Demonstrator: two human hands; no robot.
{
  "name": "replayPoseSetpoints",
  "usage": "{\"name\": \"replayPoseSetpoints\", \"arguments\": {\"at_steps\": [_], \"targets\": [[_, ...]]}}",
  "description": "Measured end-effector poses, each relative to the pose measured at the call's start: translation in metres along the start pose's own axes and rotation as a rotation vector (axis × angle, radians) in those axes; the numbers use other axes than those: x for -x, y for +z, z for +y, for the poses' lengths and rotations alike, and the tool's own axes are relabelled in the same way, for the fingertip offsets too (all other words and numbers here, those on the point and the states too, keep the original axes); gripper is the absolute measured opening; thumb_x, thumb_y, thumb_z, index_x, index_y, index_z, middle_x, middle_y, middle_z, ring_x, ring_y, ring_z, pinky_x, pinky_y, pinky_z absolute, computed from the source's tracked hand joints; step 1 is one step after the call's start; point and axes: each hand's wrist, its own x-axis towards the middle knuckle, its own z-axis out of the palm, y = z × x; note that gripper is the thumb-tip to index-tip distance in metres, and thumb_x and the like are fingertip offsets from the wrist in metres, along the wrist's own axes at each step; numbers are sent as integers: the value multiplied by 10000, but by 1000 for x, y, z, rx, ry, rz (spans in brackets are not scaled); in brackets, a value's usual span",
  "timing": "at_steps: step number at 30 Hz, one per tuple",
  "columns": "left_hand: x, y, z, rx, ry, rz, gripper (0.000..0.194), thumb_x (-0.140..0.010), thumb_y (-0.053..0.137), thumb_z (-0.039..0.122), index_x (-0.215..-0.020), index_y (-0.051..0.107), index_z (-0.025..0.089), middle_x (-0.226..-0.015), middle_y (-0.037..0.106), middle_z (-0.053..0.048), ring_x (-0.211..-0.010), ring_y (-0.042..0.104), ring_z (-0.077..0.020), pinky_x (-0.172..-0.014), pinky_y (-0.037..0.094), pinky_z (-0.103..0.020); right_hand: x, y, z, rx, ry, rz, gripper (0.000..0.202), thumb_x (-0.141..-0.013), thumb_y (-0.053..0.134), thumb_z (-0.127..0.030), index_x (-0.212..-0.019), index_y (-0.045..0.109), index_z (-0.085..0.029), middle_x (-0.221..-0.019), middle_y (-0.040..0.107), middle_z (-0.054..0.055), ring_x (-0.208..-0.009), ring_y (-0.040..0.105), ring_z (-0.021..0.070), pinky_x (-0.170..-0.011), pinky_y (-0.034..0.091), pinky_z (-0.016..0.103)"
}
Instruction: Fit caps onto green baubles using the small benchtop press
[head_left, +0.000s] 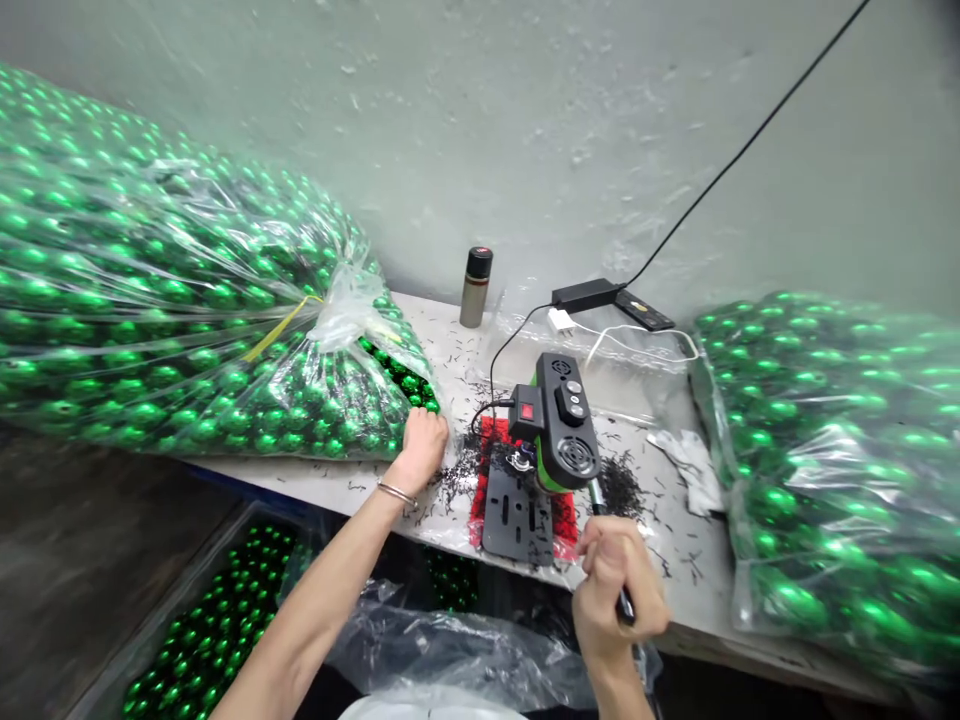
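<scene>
A black bench-top machine (566,420) with a red switch and a slotted base plate (517,515) stands on the table. My right hand (619,585) is wrapped round the black grip of its metal lever (598,495). At the torn opening of a big clear bag (352,310) is my left hand (425,440), its fingers curled. Shiny green balls (405,375) show through that opening. What the left fingers hold, if anything, is hidden. A red sheet (564,530) lies under the base plate, with many small black bits (622,485) around.
A bottle (474,290) stands by the wall, near a black power adapter (585,294) with cables and a phone-like black slab (643,311). A white glove (690,465) lies to the right, beside another bag of green balls (840,480). Below the table are more balls (217,620).
</scene>
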Motion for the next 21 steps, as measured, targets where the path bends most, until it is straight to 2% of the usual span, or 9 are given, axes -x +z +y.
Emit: {"name": "replayPoseSetpoints", "arguments": {"at_steps": [1, 3, 6, 9, 11, 13, 16, 18, 21], "targets": [[3, -1, -1, 11, -6, 8, 85, -848, 593, 65, -876, 658, 112, -817, 658, -118, -819, 602, -259, -793, 433, -371, 1, 0, 1, -4, 3, -2, 308, -888, 455, -19, -624, 430, -177, -628, 511, -27, -599, 519, 88, -550, 374, 244], [11, -4, -4, 162, -57, 60, 169, -902, 610, 220, -1040, 658, 135, -924, 685, -109, -824, 622, -244, -754, 454, -345, 3, 0, 2, -15, 12, -3, 305, -890, 454, -31, -625, 432, -180, -638, 513, -23, -597, 519, 92, -545, 374, 248], [29, -9, -4, 789, -223, 86, 397, -913, 596, 435, -1204, 622, 167, -980, 699, -82, -792, 671, -213, -683, 497, -308, 4, 0, 3, -30, 24, -1, 300, -890, 459, -41, -628, 434, -184, -644, 512, -20, -590, 513, 97, -536, 367, 256], [51, -8, 6, 1399, -333, -59, 539, -825, 675, 503, -1235, 620, 158, -1033, 694, -85, -808, 709, -202, -675, 540, -294, 3, 1, 1, -30, 39, 8, 298, -891, 458, -41, -632, 437, -187, -647, 512, -19, -597, 514, 99, -545, 372, 262], [64, -1, 19, 1601, -368, -162, 565, -765, 740, 471, -1220, 632, 154, -994, 698, -82, -820, 715, -197, -689, 553, -283, 1, 1, -1, -23, 47, 13, 303, -894, 452, -39, -632, 433, -189, -646, 509, -20, -603, 511, 99, -556, 376, 265], [72, 9, 33, 1666, -392, -225, 571, -754, 753, 455, -1219, 628, 148, -891, 700, -65, -790, 711, -187, -688, 556, -276, 0, 1, -2, -19, 48, 5, 304, -896, 451, -37, -635, 430, -190, -647, 508, -21, -611, 510, 98, -565, 376, 264], [76, 26, 51, 1598, -356, -244, 602, -768, 739, 478, -1248, 576, 154, -849, 693, -44, -739, 697, -173, -676, 563, -285, -1, 0, -3, -21, 34, -11, 302, -895, 458, -38, -639, 424, -194, -645, 503, -23, -623, 513, 100, -572, 377, 264], [76, 34, 58, 1502, -285, -220, 583, -764, 739, 484, -1214, 557, 162, -866, 689, -36, -739, 686, -170, -686, 566, -297, -1, 0, -2, -23, 24, -19, 301, -894, 457, -35, -642, 424, -197, -639, 497, -24, -630, 517, 103, -573, 381, 264], [75, 39, 63, 1289, -132, -176, 451, -787, 722, 439, -1121, 595, 166, -910, 688, -44, -753, 662, -165, -711, 560, -305, 1, 0, -1, -22, 14, -26, 291, -893, 456, -30, -656, 432, -197, -638, 487, -26, -639, 516, 104, -583, 391, 263]]}}
